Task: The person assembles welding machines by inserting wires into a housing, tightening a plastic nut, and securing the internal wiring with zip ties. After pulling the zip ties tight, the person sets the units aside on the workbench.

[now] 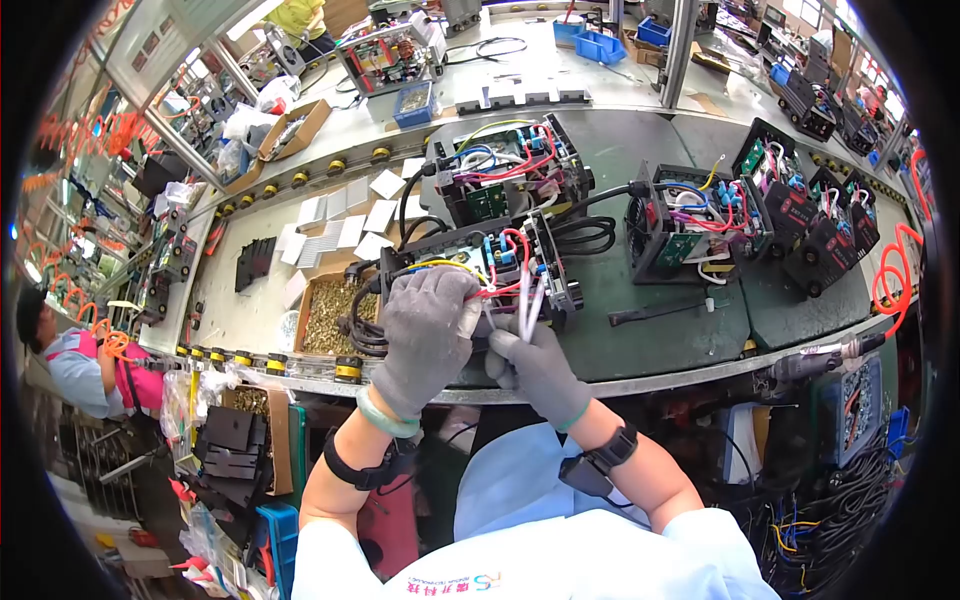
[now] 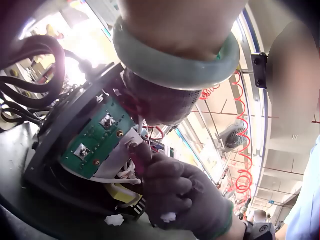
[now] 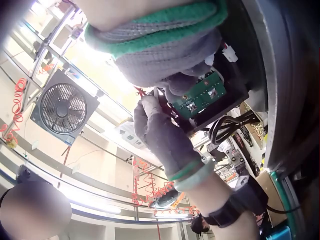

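An open-topped electrical unit, with a black frame and coloured wires, sits on the bench before me. Its green circuit board shows in the left wrist view. My gloved left hand reaches over its near left corner, thumb and fingertips pinching by a red wire. Lower and to the right, my gloved right hand grips white wires that rise from its curled fingers. A small white connector shows at this fist in the left wrist view. The fingertips of both hands are close together.
Similar wired units stand behind and to the right. Black cables lie between them. White pads and a carton of small brass-coloured parts are at left. A power screwdriver lies at the right front edge.
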The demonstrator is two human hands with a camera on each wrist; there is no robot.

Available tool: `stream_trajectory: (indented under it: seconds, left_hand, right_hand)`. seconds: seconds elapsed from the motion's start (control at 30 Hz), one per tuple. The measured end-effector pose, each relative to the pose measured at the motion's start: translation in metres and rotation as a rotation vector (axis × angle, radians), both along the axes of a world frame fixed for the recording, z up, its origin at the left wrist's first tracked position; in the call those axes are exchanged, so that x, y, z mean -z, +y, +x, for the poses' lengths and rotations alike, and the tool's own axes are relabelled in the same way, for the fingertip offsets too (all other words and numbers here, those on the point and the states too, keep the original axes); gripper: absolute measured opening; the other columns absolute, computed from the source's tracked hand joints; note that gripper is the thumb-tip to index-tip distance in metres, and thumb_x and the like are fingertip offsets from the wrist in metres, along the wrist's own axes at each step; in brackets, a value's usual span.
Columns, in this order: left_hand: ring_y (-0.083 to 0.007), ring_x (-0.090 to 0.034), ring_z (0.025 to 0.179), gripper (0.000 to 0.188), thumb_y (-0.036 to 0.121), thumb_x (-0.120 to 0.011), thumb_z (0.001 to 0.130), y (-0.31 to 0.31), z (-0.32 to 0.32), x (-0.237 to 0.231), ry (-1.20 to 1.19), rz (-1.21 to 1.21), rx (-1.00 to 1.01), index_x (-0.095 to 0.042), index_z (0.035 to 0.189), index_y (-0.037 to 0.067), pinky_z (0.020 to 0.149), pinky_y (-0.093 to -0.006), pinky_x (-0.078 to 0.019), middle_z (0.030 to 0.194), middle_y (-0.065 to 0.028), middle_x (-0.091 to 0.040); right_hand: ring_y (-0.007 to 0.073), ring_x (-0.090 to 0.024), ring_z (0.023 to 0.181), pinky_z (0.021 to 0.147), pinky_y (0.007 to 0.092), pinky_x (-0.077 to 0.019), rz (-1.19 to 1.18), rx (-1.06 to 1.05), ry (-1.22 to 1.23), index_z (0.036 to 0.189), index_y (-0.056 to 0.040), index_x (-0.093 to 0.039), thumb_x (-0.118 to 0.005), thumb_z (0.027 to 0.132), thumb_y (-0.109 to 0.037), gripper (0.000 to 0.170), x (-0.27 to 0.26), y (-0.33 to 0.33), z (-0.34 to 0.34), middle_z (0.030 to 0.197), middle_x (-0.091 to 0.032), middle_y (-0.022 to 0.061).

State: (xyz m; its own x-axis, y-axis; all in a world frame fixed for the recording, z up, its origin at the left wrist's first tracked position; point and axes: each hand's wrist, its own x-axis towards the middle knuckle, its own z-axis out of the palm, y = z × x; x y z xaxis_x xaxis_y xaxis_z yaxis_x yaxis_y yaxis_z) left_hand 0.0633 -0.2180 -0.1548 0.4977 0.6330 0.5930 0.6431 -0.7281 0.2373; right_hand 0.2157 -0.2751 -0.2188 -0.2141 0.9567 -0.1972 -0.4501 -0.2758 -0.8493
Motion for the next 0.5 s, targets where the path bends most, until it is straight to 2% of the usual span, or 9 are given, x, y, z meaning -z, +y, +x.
stream_trajectory:
  seconds: [0.07, 0.1, 0.17, 0.2, 0.3, 0.47, 0.5]
  left_hand:
    - [-0.0323, -0.067, 0.087, 0.021, 0.004, -0.064, 0.086, -0.001, -0.003, 0.003, -0.06, 0.03, 0.03, -0.059, 0.107, 0.004, 0.08, -0.0403, -0.0497, 0.093, -0.0132, -0.069]
    - [-0.0323, -0.067, 0.087, 0.021, 0.004, -0.064, 0.086, -0.004, -0.002, 0.004, -0.061, 0.032, 0.031, -0.059, 0.107, 0.004, 0.08, -0.0403, -0.0497, 0.093, -0.0132, -0.069]
    - [-0.0288, -0.07, 0.089, 0.031, 0.001, -0.059, 0.089, -0.009, 0.0, 0.006, -0.267, -0.166, -0.05, -0.054, 0.12, 0.002, 0.081, -0.0381, -0.0533, 0.098, -0.0147, -0.072]
    - [-0.0272, -0.072, 0.091, 0.036, -0.003, -0.055, 0.09, -0.009, -0.001, 0.006, -0.259, -0.219, -0.052, -0.049, 0.126, 0.002, 0.082, -0.0372, -0.055, 0.102, -0.0166, -0.072]
    - [-0.0265, -0.071, 0.093, 0.037, -0.005, -0.054, 0.09, -0.004, 0.003, 0.007, -0.323, -0.283, -0.041, -0.05, 0.126, 0.001, 0.082, -0.0362, -0.0549, 0.101, -0.0166, -0.072]
    - [-0.023, -0.071, 0.093, 0.037, -0.007, -0.053, 0.09, -0.004, 0.005, 0.006, -0.243, -0.219, -0.057, -0.049, 0.127, -0.001, 0.081, -0.0332, -0.055, 0.101, -0.0164, -0.071]
    - [-0.024, -0.071, 0.09, 0.035, -0.003, -0.059, 0.088, -0.005, 0.008, 0.004, -0.35, -0.305, -0.088, -0.054, 0.123, -0.001, 0.082, -0.0349, -0.0539, 0.096, -0.015, -0.073]
  right_hand:
    - [0.0072, -0.052, 0.058, 0.053, 0.023, -0.0424, 0.021, -0.003, -0.017, 0.119, -0.0014, -0.061, -0.054, 0.096, -0.022, 0.032, 0.0, 0.005, 0.0, 0.07, -0.059, 0.0016]
    - [0.0074, -0.052, 0.058, 0.053, 0.0232, -0.0427, 0.04, -0.011, -0.032, 0.119, -0.0014, -0.061, -0.054, 0.096, -0.022, 0.031, -0.002, 0.006, 0.0, 0.07, -0.06, 0.0016]
    - [0.0074, -0.052, 0.059, 0.053, 0.0229, -0.042, 0.05, -0.008, -0.05, 0.117, -0.0014, -0.063, -0.053, 0.096, -0.022, 0.031, -0.01, 0.003, 0.003, 0.07, -0.059, 0.0016]
    - [0.007, -0.052, 0.059, 0.053, 0.0225, -0.0416, 0.024, -0.023, -0.088, 0.117, -0.0015, -0.063, -0.053, 0.096, -0.022, 0.03, -0.015, -0.001, 0.008, 0.07, -0.059, 0.0015]
    - [0.0063, -0.052, 0.059, 0.053, 0.0219, -0.0408, -0.03, -0.039, -0.143, 0.116, -0.0016, -0.064, -0.053, 0.097, -0.022, 0.03, -0.005, -0.01, 0.018, 0.07, -0.059, 0.0014]
    - [0.0058, -0.051, 0.058, 0.052, 0.0216, -0.0402, -0.061, -0.017, -0.157, 0.116, -0.0018, -0.064, -0.054, 0.097, -0.023, 0.03, -0.001, -0.006, 0.016, 0.07, -0.059, 0.0011]
    - [0.0057, -0.051, 0.057, 0.051, 0.0214, -0.0399, -0.012, 0.026, -0.122, 0.116, -0.0018, -0.064, -0.054, 0.097, -0.024, 0.031, 0.0, 0.0, 0.01, 0.07, -0.059, 0.0009]
